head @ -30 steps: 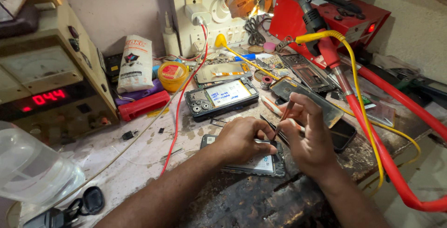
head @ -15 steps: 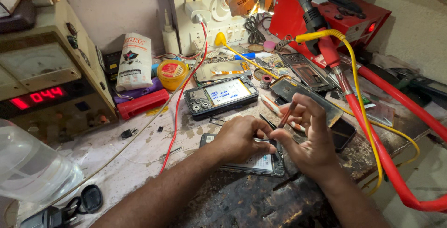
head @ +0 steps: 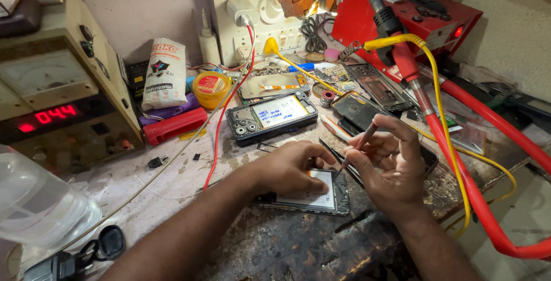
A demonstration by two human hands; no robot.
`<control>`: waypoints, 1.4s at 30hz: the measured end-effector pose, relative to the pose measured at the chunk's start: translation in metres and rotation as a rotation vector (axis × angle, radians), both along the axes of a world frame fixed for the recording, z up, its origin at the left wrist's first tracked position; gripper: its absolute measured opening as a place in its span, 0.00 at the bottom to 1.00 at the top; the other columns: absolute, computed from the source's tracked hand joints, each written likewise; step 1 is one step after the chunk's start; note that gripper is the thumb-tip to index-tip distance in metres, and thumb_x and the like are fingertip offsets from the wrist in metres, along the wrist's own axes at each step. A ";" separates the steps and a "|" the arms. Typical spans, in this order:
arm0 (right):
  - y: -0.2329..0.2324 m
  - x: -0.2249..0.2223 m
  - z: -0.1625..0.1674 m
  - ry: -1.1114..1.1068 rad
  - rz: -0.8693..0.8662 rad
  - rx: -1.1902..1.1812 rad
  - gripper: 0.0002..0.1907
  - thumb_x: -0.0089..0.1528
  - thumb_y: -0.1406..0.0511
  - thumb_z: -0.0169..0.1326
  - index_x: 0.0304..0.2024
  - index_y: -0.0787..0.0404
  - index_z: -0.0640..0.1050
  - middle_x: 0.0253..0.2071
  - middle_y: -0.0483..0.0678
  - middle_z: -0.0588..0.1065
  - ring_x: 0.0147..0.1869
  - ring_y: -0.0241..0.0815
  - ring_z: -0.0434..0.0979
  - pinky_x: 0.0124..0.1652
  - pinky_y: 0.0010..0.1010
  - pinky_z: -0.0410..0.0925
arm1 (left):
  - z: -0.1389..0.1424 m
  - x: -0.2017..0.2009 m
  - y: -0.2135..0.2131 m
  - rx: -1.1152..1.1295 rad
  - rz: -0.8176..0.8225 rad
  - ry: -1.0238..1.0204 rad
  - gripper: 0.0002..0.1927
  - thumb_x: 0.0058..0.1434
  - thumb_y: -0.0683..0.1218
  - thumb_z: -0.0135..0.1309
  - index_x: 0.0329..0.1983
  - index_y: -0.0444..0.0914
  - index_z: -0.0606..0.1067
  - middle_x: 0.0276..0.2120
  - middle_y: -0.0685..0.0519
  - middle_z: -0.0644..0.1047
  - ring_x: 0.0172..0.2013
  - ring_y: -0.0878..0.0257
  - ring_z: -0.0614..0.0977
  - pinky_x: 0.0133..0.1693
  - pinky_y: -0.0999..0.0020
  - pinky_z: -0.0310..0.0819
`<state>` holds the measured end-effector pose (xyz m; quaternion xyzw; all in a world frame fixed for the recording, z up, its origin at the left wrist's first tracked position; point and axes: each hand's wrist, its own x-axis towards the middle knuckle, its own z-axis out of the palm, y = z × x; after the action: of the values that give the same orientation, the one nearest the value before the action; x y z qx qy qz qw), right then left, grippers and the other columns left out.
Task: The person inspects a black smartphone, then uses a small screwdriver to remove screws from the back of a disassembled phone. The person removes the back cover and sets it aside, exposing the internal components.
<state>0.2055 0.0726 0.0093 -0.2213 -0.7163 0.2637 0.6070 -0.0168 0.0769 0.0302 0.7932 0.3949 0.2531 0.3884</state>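
Note:
An opened phone (head: 321,198) lies flat on the worn bench near the front edge. My left hand (head: 290,166) rests on its upper left part, fingers curled and pressing it down. My right hand (head: 390,163) is just right of the phone and grips a thin pen-like tool (head: 360,142) with a red band, its tip angled down toward the phone's upper right corner. A pair of dark tweezers (head: 338,155) lies between my hands, partly hidden by the right one.
Another opened phone (head: 270,114) lies behind, with more phone parts (head: 373,86) to its right. A power supply with a red display (head: 54,114) stands at left, a red station (head: 413,11) at back right, thick red hose (head: 488,201) along the right, and a yellow tin (head: 210,86).
My right hand has lifted slightly and tilted the tool more upright over the phone's corner. The left hand stays on the phone.

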 end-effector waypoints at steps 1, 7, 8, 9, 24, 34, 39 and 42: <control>-0.001 0.000 0.001 -0.003 0.010 -0.010 0.34 0.63 0.76 0.59 0.67 0.59 0.60 0.47 0.56 0.77 0.50 0.39 0.81 0.49 0.31 0.77 | 0.001 -0.004 0.002 -0.047 -0.079 -0.048 0.33 0.46 0.52 0.69 0.56 0.38 0.77 0.43 0.46 0.77 0.42 0.56 0.79 0.41 0.62 0.77; -0.006 0.002 0.004 -0.047 0.027 -0.027 0.34 0.61 0.76 0.61 0.66 0.61 0.63 0.44 0.54 0.78 0.48 0.38 0.82 0.47 0.30 0.79 | 0.009 -0.008 -0.002 0.177 -0.112 0.276 0.48 0.36 0.62 0.74 0.59 0.40 0.72 0.48 0.46 0.76 0.46 0.54 0.79 0.47 0.61 0.75; -0.006 0.002 0.004 -0.045 0.036 -0.024 0.34 0.61 0.76 0.61 0.66 0.61 0.63 0.45 0.54 0.78 0.49 0.38 0.81 0.48 0.30 0.79 | 0.011 -0.007 -0.003 0.184 -0.113 0.274 0.48 0.36 0.63 0.74 0.59 0.40 0.72 0.48 0.46 0.75 0.47 0.54 0.78 0.47 0.60 0.75; -0.006 0.002 0.004 -0.044 0.045 -0.022 0.33 0.61 0.76 0.61 0.66 0.61 0.63 0.45 0.54 0.78 0.49 0.39 0.81 0.49 0.31 0.79 | 0.013 -0.006 -0.004 0.189 -0.114 0.272 0.48 0.36 0.64 0.73 0.59 0.40 0.72 0.48 0.46 0.75 0.47 0.53 0.78 0.47 0.60 0.75; -0.003 0.001 0.004 -0.096 0.067 0.036 0.33 0.60 0.74 0.62 0.64 0.57 0.62 0.42 0.49 0.76 0.44 0.37 0.79 0.44 0.28 0.77 | 0.013 -0.006 -0.004 0.223 -0.124 0.266 0.47 0.37 0.66 0.72 0.56 0.39 0.72 0.48 0.46 0.75 0.48 0.52 0.78 0.48 0.59 0.75; 0.009 0.015 0.020 -0.220 0.306 -0.145 0.30 0.62 0.76 0.58 0.62 0.55 0.60 0.44 0.52 0.80 0.48 0.39 0.83 0.48 0.31 0.78 | 0.008 -0.010 -0.004 0.288 -0.198 0.157 0.40 0.41 0.65 0.71 0.56 0.46 0.74 0.50 0.49 0.77 0.52 0.54 0.78 0.49 0.61 0.76; 0.002 0.010 0.016 -0.194 0.183 -0.063 0.29 0.64 0.75 0.61 0.61 0.53 0.63 0.42 0.50 0.75 0.45 0.37 0.79 0.45 0.31 0.76 | 0.007 -0.009 -0.003 0.250 -0.185 0.208 0.35 0.39 0.65 0.72 0.52 0.54 0.79 0.50 0.52 0.75 0.46 0.56 0.79 0.47 0.61 0.75; -0.006 0.010 0.013 -0.254 0.253 -0.201 0.25 0.65 0.74 0.49 0.63 0.55 0.62 0.52 0.53 0.78 0.57 0.40 0.78 0.55 0.34 0.72 | 0.008 -0.010 -0.002 0.237 -0.183 0.241 0.35 0.39 0.65 0.72 0.51 0.53 0.79 0.46 0.53 0.76 0.46 0.56 0.79 0.46 0.61 0.75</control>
<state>0.2152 0.0670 0.0227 -0.2205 -0.7791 0.3779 0.4489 -0.0263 0.0751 0.0378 0.8907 0.3320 0.1647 0.2635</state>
